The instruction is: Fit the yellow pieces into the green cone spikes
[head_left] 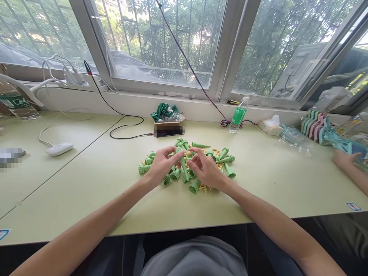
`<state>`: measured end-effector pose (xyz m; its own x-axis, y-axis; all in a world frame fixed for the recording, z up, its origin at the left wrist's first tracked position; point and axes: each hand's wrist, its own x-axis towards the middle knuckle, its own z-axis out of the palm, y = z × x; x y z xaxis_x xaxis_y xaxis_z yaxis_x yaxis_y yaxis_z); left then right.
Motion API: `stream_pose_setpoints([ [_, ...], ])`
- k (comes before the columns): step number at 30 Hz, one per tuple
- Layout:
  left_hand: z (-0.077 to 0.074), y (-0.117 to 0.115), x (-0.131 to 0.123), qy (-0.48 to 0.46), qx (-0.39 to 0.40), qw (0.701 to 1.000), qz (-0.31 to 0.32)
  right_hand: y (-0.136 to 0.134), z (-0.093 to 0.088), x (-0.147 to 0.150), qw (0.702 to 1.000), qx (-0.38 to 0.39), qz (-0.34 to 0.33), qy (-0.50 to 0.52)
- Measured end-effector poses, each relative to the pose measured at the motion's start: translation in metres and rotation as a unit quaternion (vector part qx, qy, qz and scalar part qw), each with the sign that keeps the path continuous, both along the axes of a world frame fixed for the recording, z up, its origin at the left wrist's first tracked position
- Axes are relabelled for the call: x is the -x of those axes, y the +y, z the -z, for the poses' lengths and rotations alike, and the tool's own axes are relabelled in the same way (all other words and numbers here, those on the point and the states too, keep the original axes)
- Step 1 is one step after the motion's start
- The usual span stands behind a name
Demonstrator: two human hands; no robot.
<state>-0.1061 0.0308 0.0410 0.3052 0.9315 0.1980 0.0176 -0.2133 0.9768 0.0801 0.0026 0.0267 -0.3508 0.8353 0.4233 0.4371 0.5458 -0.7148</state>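
A heap of several green cone-shaped plastic pieces (pixel 224 158), mixed with small yellow parts (pixel 204 187), lies on the pale green table (pixel 115 184). My left hand (pixel 161 165) grips one green cone (pixel 183 166) near its narrow tip, the cone pointing down toward me. My right hand (pixel 205 168) pinches a small yellow part (pixel 188 153) at the top of that same cone, fingers closed. Both hands hover directly over the heap.
A cardboard box (pixel 168 128) with a green bag stands behind the heap. A water bottle (pixel 238 115), tissues (pixel 268 125), black cable (pixel 123 132) and white mouse (pixel 59 148) lie around. Another person's hand (pixel 345 159) handles teal clips at far right.
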Motion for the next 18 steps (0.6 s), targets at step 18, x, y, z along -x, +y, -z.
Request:
stream_pose_setpoints([
  [18, 0.003, 0.0038, 0.0001, -0.004, 0.064, 0.998, 0.028, 0.0008, 0.0036, -0.0005, 0.995, -0.085, 0.034, 0.044],
])
